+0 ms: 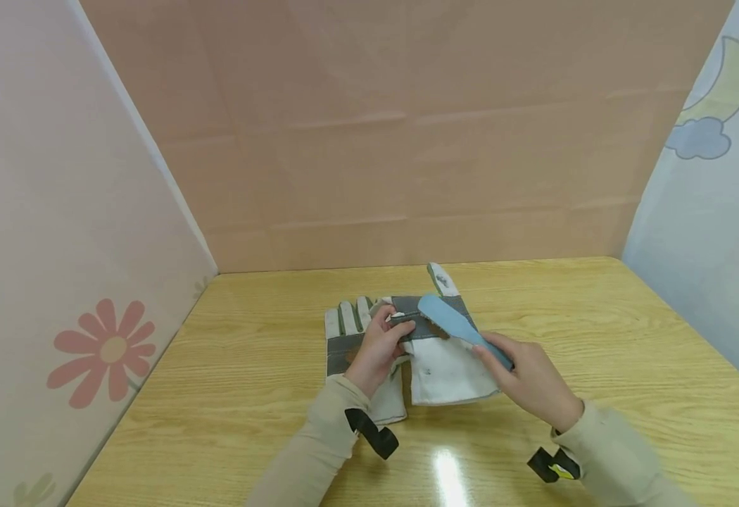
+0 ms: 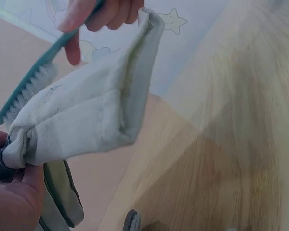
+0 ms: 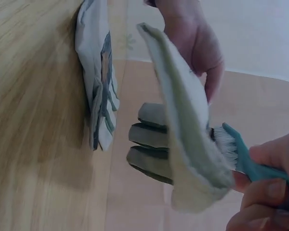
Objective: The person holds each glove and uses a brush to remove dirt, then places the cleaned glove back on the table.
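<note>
My left hand (image 1: 377,353) has its fingers and thumb closed on a glove (image 1: 450,372), gripping it by the grey band and holding it up off the counter (image 1: 217,394), its white cuff toward me. My right hand (image 1: 537,377) is curled round the handle of a blue brush (image 1: 448,318), whose pale bristles touch the glove's face. The other glove (image 1: 388,404) lies on the counter to the left, partly hidden behind my left hand.
</note>
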`<state>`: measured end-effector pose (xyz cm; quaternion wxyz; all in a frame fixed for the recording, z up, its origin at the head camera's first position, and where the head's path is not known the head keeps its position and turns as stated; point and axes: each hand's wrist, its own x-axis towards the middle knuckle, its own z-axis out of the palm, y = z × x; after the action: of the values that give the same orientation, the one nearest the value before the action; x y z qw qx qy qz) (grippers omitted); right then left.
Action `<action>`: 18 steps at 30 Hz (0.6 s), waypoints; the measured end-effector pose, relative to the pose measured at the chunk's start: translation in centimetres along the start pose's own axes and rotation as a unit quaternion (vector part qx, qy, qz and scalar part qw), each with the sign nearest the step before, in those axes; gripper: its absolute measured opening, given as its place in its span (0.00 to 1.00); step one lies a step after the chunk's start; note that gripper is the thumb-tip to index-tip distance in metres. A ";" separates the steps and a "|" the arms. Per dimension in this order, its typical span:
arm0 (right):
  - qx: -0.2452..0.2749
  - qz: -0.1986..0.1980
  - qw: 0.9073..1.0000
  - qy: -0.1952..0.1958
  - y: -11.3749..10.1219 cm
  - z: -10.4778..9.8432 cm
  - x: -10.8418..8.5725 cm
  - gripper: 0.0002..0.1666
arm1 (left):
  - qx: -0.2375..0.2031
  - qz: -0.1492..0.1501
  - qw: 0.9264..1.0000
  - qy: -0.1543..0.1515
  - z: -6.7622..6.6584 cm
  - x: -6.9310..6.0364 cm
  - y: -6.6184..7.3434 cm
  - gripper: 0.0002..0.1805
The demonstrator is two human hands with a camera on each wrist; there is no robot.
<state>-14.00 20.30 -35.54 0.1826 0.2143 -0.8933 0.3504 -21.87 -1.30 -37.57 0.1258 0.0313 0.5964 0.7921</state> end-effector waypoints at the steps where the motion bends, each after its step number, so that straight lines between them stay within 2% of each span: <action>1: 0.002 0.004 1.000 -0.003 0.0 0.0 0.0 0.12 | -0.001 0.000 1.000 0.001 0.0 0.0 0.1 0.12; 6: -0.011 0.026 1.000 -0.006 0.4 -0.3 -0.6 0.15 | -0.010 0.006 1.000 0.018 -0.5 0.1 0.3 0.12; 10: -0.024 0.025 0.999 0.010 0.7 -0.8 -1.1 0.15 | -0.032 0.014 0.999 0.027 -0.9 0.2 0.6 0.12; 15: -0.015 0.014 0.999 0.034 0.4 -0.9 -0.6 0.13 | -0.028 0.009 0.999 0.020 -0.7 0.1 0.6 0.12; 18: -0.001 0.007 1.000 0.022 0.0 -0.6 -0.1 0.14 | -0.015 0.003 1.000 0.010 -0.4 0.0 0.5 0.13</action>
<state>-13.83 20.69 -35.18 0.2000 0.2001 -0.8909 0.3554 -22.04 -1.78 -37.16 0.1181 0.0237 0.5853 0.8018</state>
